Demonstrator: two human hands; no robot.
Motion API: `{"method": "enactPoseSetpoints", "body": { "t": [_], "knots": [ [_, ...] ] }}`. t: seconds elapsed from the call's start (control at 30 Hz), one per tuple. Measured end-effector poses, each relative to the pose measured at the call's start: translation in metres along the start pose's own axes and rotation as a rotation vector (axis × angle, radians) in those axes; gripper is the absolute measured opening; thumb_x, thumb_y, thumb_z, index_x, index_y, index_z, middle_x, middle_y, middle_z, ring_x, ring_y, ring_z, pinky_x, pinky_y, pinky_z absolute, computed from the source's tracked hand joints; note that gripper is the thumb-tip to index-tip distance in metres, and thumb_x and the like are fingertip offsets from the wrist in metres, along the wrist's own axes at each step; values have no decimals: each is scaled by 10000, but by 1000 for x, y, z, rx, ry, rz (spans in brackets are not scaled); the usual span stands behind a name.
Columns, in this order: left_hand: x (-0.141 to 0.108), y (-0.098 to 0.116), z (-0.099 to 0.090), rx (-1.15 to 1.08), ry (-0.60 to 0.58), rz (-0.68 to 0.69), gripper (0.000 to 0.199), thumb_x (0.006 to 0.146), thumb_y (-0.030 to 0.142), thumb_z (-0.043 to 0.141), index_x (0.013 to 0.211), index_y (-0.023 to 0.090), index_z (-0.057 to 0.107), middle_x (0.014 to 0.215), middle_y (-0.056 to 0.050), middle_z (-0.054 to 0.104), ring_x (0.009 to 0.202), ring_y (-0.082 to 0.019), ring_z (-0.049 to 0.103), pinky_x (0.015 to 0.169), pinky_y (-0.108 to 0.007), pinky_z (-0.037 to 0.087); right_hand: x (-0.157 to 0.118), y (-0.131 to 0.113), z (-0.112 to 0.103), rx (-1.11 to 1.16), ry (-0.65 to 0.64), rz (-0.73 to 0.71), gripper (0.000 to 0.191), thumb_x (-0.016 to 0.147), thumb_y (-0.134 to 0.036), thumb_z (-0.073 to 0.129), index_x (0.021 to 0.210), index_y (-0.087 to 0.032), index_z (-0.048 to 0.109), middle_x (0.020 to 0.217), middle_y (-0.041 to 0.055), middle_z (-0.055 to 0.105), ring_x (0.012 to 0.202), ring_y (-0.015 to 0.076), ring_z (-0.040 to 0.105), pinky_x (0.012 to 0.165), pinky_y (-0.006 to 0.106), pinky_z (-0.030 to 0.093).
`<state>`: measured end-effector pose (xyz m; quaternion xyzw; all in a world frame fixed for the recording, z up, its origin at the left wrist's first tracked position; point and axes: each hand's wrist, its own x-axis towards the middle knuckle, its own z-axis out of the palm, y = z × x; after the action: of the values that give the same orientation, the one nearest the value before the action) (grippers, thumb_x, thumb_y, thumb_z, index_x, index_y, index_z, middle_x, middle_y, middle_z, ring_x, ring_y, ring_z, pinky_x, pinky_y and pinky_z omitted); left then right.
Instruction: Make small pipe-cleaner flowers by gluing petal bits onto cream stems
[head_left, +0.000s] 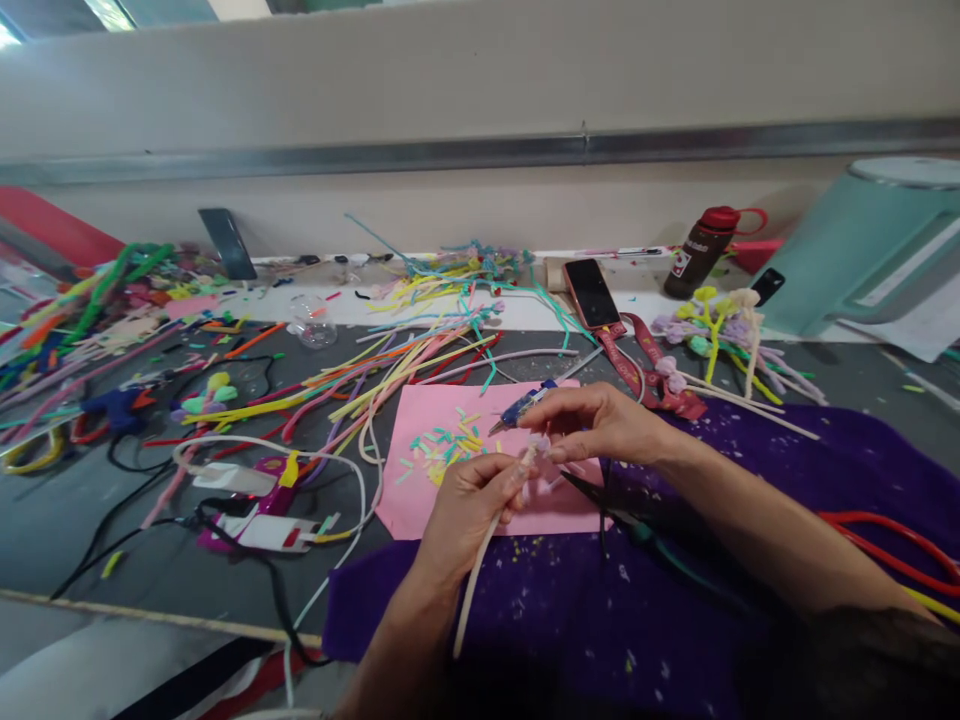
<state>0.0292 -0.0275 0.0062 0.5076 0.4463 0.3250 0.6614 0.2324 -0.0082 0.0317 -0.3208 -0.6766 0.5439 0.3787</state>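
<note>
My left hand [480, 500] is closed around a cream pipe cleaner [478, 590], whose long tail hangs down past my wrist. At its upper end is a small pale lilac fluffy piece [538, 446], pinched by the fingertips of my right hand [589, 425]. The exact shape of that piece is partly hidden by my fingers. Just beyond my right fingers lies a blue glue gun [523, 406], its tip toward the left. Below both hands is a pink sheet [420, 415] with short yellow and teal cut pieces [446, 445]. Dark-bladed scissors [607, 497] lie under my right wrist.
Colourful pipe cleaners [390, 370] spread across the grey table. A power strip [259, 515] with cables sits at left, near another blue glue gun [116, 408]. A phone [592, 293], a bottle [701, 252], a lilac-and-yellow bundle [705, 325] and a teal jug [862, 250] stand behind.
</note>
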Motion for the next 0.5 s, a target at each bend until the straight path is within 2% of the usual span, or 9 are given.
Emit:
{"method": "enactPoseSetpoints", "body": {
  "t": [0.23, 0.5],
  "knots": [
    [-1, 0, 1, -12, -42, -10, 243, 714, 378, 654, 699, 136, 674, 478, 38, 506, 389, -44, 380, 395, -167, 265, -1, 1, 3, -4, -25, 11, 320, 733, -239, 692, 1045, -188, 644, 858, -1, 621, 669, 82, 567, 583, 194, 449],
    [-2, 3, 2, -3, -54, -19, 246, 720, 373, 643, 709, 130, 676, 485, 33, 506, 393, -44, 383, 392, -166, 260, -1, 4, 5, 6, -25, -3, 249, 751, -225, 673, 995, -185, 649, 856, 4, 648, 750, 107, 612, 667, 230, 487]
  ]
}}
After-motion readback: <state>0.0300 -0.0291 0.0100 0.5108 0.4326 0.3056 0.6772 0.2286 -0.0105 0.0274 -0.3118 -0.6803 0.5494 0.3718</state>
